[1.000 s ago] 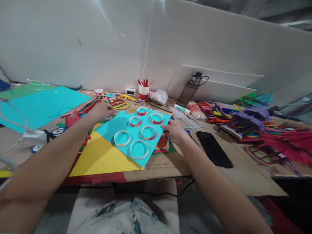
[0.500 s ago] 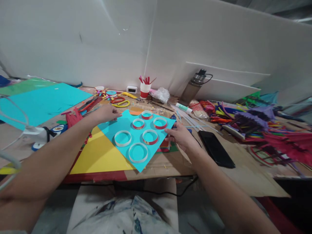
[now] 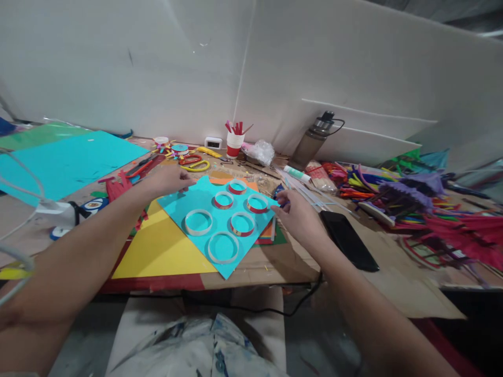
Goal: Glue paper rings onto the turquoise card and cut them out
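A blue paper sheet (image 3: 208,201) lies cornerwise in front of me, with one notched corner at the back. Several paper rings stand on it, among them a plain white ring (image 3: 198,222) and a red-sided ring (image 3: 242,224). My right hand (image 3: 294,212) pinches the sheet's right corner between thumb and fingers. At the back left edge, my left hand (image 3: 173,179) has its fingers curled closed on the sheet; its fingertips are partly hidden. Yellow paper (image 3: 161,248) shows from under the blue sheet's left side.
Behind are yellow-handled scissors (image 3: 198,166), a paper cup (image 3: 234,144) of red sticks, and a bottle (image 3: 310,141). A black phone (image 3: 348,241) lies beside my right forearm. Pipe cleaners (image 3: 353,180) and red folded paper (image 3: 467,235) crowd the right; a white plug (image 3: 57,214) sits left.
My right hand has shifted from the sheet's right edge out to its corner, and that corner sits slightly lower. More orange paper shows behind the sheet. My left hand has barely moved.
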Available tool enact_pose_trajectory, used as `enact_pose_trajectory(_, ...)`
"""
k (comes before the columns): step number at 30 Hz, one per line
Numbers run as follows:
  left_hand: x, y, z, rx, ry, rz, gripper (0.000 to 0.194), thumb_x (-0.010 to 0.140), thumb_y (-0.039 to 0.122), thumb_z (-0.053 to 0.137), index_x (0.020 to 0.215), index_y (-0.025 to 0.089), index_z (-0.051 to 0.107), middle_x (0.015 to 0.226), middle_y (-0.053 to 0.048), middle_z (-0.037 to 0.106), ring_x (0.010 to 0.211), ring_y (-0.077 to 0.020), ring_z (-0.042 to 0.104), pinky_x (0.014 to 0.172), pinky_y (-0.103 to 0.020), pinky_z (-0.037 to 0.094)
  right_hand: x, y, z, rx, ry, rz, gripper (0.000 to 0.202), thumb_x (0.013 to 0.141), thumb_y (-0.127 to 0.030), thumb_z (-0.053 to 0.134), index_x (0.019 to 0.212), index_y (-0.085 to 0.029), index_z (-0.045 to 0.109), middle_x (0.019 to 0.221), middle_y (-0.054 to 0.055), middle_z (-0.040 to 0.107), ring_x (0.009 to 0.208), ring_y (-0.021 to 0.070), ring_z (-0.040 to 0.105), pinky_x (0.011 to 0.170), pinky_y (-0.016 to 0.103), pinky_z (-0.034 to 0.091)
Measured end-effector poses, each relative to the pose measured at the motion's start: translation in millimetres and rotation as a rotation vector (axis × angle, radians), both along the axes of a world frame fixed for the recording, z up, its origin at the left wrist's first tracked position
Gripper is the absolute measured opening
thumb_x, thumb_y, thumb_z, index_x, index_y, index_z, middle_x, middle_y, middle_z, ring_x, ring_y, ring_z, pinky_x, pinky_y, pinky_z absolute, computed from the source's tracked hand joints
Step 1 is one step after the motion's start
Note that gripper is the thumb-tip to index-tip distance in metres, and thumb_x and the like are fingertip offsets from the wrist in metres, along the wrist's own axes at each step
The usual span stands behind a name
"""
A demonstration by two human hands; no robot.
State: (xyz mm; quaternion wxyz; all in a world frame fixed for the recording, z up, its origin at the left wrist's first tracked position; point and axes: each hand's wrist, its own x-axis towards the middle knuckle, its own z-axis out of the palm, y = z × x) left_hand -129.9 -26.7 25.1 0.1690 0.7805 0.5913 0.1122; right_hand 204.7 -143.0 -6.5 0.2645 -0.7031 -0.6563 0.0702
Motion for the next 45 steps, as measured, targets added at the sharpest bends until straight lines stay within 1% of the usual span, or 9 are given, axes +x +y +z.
enact_pose_trajectory(7, -23, 7, 9.7, 0.104, -0.091, 0.114, 0.041, 0.082, 0.057, 0.055, 0.079, 0.020, 0.073, 0.081, -0.006, 0.076, 0.077, -0.0223, 0.068, 0.067, -0.028, 0.048, -4, 11, -1.7, 0.025, -0.191, 0.339, 0.014, 0.085, -0.014, 0.064, 0.097, -0.018, 0.070, 0.104, 0.010, 0.065, 0.099, 0.0243, 0.062, 0.091, 0.038, 0.046)
enact_pose_trajectory(12, -26, 12, 3.4, 0.179, -0.174, 0.135, 0.036, 0.084, 0.048, 0.055, 0.085, 0.017, 0.072, 0.083, -0.008, 0.075, 0.077, -0.0221, 0.067, 0.070, -0.030, 0.048, -7, 17, -2.2, -0.045, -0.332, 0.366, 0.017, 0.086, -0.010, 0.061, 0.096, -0.015, 0.073, 0.106, 0.014, 0.065, 0.099, 0.0268, 0.060, 0.091, 0.040, 0.045)
enact_pose_trajectory(18, -16, 2, 6.0, 0.202, -0.188, 0.127, 0.031, 0.084, 0.041, 0.057, 0.088, 0.014, 0.073, 0.084, -0.007, 0.076, 0.077, -0.0196, 0.065, 0.069, -0.027, 0.047, -13, 18, 1.9, -0.056, -0.314, 0.368, 0.012, 0.086, -0.010, 0.063, 0.093, -0.016, 0.072, 0.103, 0.012, 0.066, 0.100, 0.0269, 0.060, 0.092, 0.040, 0.045)
enact_pose_trajectory(22, -16, 2, 7.1, 0.232, -0.215, 0.156, 0.029, 0.085, 0.039, 0.057, 0.085, 0.015, 0.073, 0.083, -0.006, 0.076, 0.076, -0.0187, 0.064, 0.068, -0.027, 0.046, -18, 9, 8.5, 0.019, -0.201, 0.524, 0.013, 0.087, -0.014, 0.065, 0.099, -0.017, 0.069, 0.106, 0.012, 0.064, 0.101, 0.0248, 0.060, 0.093, 0.039, 0.047)
enact_pose_trajectory(26, -22, 5, 6.0, 0.273, -0.245, 0.210, 0.029, 0.086, 0.040, 0.055, 0.084, 0.017, 0.072, 0.085, -0.005, 0.076, 0.080, -0.0197, 0.065, 0.068, -0.028, 0.045, -28, -3, 12.5, -0.068, -0.154, 0.756, 0.015, 0.086, -0.015, 0.068, 0.099, -0.021, 0.070, 0.113, 0.010, 0.062, 0.112, 0.0240, 0.057, 0.100, 0.039, 0.046)
enact_pose_trajectory(31, -25, 6, 5.9, 0.279, -0.315, 0.219, 0.026, 0.085, 0.039, 0.056, 0.076, 0.020, 0.070, 0.080, -0.004, 0.075, 0.078, -0.0216, 0.065, 0.069, -0.029, 0.046, -35, -5, 16.5, -0.141, -0.215, 0.807, 0.009, 0.088, -0.013, 0.066, 0.084, -0.020, 0.072, 0.103, 0.009, 0.064, 0.104, 0.0237, 0.059, 0.093, 0.039, 0.048)
enact_pose_trajectory(35, -26, 10, 1.0, 0.297, -0.413, 0.191, 0.024, 0.083, 0.038, 0.058, 0.072, 0.020, 0.069, 0.076, -0.005, 0.074, 0.074, -0.0208, 0.066, 0.068, -0.030, 0.046, -41, 1, 31.0, -0.094, -0.156, 0.784, 0.012, 0.087, -0.009, 0.065, 0.082, -0.018, 0.071, 0.095, 0.008, 0.067, 0.095, 0.0213, 0.061, 0.087, 0.035, 0.047)
enact_pose_trajectory(40, -31, 16, -6.8, 0.329, -0.477, 0.145, 0.023, 0.083, 0.036, 0.061, 0.077, 0.017, 0.071, 0.075, -0.006, 0.074, 0.067, -0.0181, 0.065, 0.065, -0.030, 0.045, -78, 22, 44.0, 0.018, -0.121, 0.764, 0.007, 0.088, -0.013, 0.066, 0.087, -0.018, 0.070, 0.091, 0.006, 0.069, 0.090, 0.0189, 0.062, 0.083, 0.031, 0.044)
enact_pose_trajectory(45, -29, 11, -2.1, 0.337, -0.400, 0.178, 0.021, 0.083, 0.031, 0.061, 0.074, 0.016, 0.072, 0.074, -0.005, 0.073, 0.069, -0.0175, 0.062, 0.064, -0.028, 0.043, -134, 57, 33.7, -0.039, -0.182, 0.825, 0.010, 0.087, -0.010, 0.062, 0.088, -0.017, 0.070, 0.092, 0.005, 0.069, 0.086, 0.0169, 0.059, 0.074, 0.027, 0.039)
